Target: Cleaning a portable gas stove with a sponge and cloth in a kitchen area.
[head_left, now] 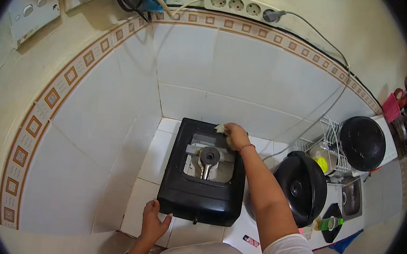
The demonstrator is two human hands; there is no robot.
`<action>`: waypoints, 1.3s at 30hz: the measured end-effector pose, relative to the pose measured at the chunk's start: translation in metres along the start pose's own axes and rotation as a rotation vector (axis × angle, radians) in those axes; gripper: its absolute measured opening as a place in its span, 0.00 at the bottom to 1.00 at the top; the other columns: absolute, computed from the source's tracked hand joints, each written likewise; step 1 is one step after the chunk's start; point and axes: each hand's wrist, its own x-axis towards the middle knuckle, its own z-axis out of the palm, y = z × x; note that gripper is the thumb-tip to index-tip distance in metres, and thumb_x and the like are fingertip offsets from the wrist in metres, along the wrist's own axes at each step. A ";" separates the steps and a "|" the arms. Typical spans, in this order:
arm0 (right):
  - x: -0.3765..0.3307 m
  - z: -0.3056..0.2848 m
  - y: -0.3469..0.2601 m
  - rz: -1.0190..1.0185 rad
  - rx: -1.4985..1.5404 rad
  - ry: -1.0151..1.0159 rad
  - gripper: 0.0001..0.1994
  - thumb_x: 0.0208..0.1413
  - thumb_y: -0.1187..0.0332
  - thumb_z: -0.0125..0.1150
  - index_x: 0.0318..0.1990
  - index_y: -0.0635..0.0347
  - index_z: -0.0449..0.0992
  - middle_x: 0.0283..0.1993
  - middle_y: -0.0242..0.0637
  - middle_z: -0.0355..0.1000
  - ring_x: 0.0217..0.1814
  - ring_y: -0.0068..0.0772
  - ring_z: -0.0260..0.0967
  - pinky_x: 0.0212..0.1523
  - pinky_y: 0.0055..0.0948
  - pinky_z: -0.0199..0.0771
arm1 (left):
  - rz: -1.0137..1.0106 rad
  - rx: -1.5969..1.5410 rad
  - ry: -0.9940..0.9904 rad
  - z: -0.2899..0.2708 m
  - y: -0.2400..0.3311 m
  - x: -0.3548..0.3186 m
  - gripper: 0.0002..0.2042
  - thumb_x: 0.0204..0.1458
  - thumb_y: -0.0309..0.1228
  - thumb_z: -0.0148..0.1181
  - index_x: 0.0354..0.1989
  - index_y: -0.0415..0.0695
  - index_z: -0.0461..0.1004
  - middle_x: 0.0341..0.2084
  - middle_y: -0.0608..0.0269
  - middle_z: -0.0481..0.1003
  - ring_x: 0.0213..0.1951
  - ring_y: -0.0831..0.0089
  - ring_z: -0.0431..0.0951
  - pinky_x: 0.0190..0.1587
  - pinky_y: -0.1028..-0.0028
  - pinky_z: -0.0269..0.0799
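A black single-burner gas stove (200,201) sits on the white tiled counter in the corner, its round burner (209,157) showing in the square opening on top. My right hand (235,135) reaches to its far right corner. Closed fingers there press a crumpled whitish cloth (220,128) against the black top, partly hidden by the hand. Close to the stove's near left corner is my left hand (153,223), thumb and fingers apart with nothing between them. Its fingertips are at the edge; whether they touch it I cannot tell.
Right of the stove lies a large black lidded pan (299,187), partly behind my right arm. Beyond it are a white wire dish rack (327,134), a black wok (362,143) and a sink (352,198). A grey cable (332,106) hangs from the power strip (244,7).
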 end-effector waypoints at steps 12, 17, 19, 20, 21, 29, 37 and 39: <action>-0.213 0.008 -0.079 0.076 -0.305 0.309 0.17 0.47 0.80 0.49 0.47 0.72 0.68 0.54 0.56 0.64 0.54 0.56 0.63 0.56 0.41 0.64 | -0.084 0.027 -0.075 -0.007 0.005 0.004 0.34 0.40 0.33 0.67 0.53 0.21 0.62 0.48 0.35 0.64 0.52 0.44 0.65 0.56 0.61 0.62; -0.261 0.030 -0.110 -0.134 -0.191 0.162 0.19 0.47 0.79 0.50 0.50 0.71 0.69 0.55 0.56 0.65 0.58 0.57 0.62 0.60 0.46 0.61 | -0.005 0.044 -0.023 -0.006 0.002 0.003 0.32 0.40 0.33 0.67 0.50 0.22 0.65 0.46 0.37 0.66 0.51 0.46 0.66 0.55 0.61 0.63; -0.251 0.043 -0.135 -0.269 -0.094 0.149 0.20 0.44 0.80 0.53 0.49 0.70 0.70 0.54 0.53 0.66 0.58 0.54 0.62 0.60 0.45 0.61 | -0.071 0.032 -0.056 -0.008 0.003 0.005 0.32 0.40 0.33 0.67 0.50 0.22 0.65 0.46 0.36 0.66 0.51 0.46 0.67 0.55 0.62 0.64; -0.239 0.045 -0.149 -0.313 -0.067 0.124 0.20 0.42 0.80 0.54 0.47 0.69 0.70 0.53 0.51 0.66 0.58 0.53 0.62 0.60 0.44 0.60 | -0.047 0.020 -0.046 -0.008 -0.003 0.004 0.31 0.40 0.33 0.67 0.50 0.22 0.65 0.45 0.37 0.67 0.50 0.46 0.67 0.54 0.62 0.64; -0.226 0.049 -0.154 -0.333 -0.036 0.116 0.19 0.42 0.80 0.55 0.46 0.69 0.70 0.53 0.51 0.66 0.58 0.52 0.62 0.60 0.43 0.60 | -0.047 0.024 -0.052 -0.006 -0.003 0.003 0.31 0.40 0.33 0.67 0.50 0.22 0.65 0.45 0.37 0.67 0.50 0.46 0.67 0.54 0.62 0.64; -0.176 0.094 -0.177 -0.600 0.008 0.032 0.18 0.46 0.76 0.52 0.48 0.64 0.71 0.54 0.45 0.68 0.61 0.46 0.62 0.62 0.40 0.59 | 0.002 -0.089 0.061 0.000 -0.021 0.002 0.29 0.42 0.32 0.67 0.52 0.29 0.66 0.44 0.43 0.68 0.47 0.53 0.69 0.51 0.66 0.66; -0.239 0.007 -0.098 -0.445 -0.150 -0.032 0.23 0.43 0.79 0.55 0.52 0.61 0.71 0.57 0.44 0.67 0.62 0.43 0.62 0.63 0.43 0.58 | -0.226 -0.271 0.146 -0.049 -0.037 -0.052 0.22 0.47 0.27 0.64 0.52 0.38 0.71 0.45 0.55 0.72 0.47 0.65 0.73 0.47 0.68 0.69; -0.234 0.011 -0.102 -0.388 -0.145 -0.005 0.24 0.42 0.80 0.56 0.52 0.61 0.71 0.57 0.45 0.67 0.62 0.45 0.62 0.63 0.43 0.58 | -0.321 -0.329 0.220 -0.047 -0.051 -0.070 0.20 0.48 0.26 0.62 0.52 0.37 0.71 0.44 0.56 0.73 0.46 0.66 0.74 0.46 0.69 0.70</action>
